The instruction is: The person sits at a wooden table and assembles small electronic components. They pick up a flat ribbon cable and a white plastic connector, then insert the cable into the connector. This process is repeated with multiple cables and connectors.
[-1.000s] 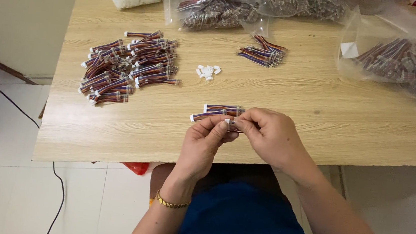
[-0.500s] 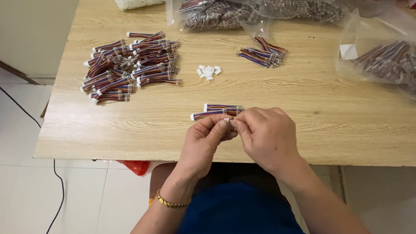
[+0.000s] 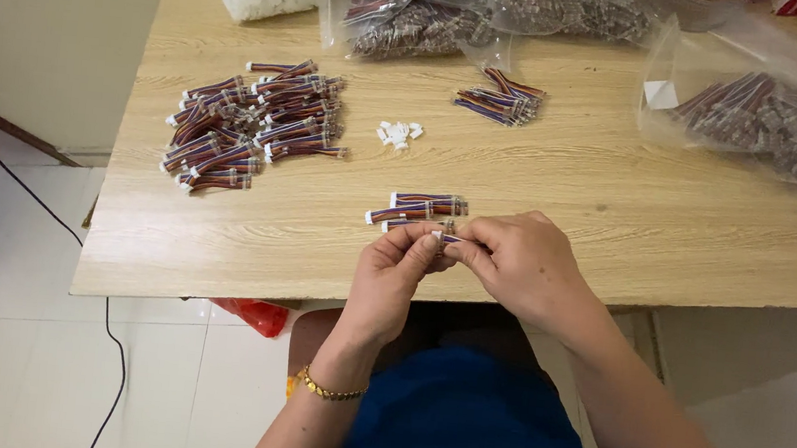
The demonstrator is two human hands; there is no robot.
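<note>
Over the wooden table's (image 3: 610,223) near edge, the left hand (image 3: 394,276) and right hand (image 3: 520,263) are pinching one short multicoloured wire lead (image 3: 442,238) between their fingertips, two similar leads (image 3: 424,203) lying just beyond.

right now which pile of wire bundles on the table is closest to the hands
The small group of three wire bundles just above the left hand and right hand; the big pile and small pile lie farther back.

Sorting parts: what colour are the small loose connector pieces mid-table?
White: the connector pieces show best in the head view.
</note>
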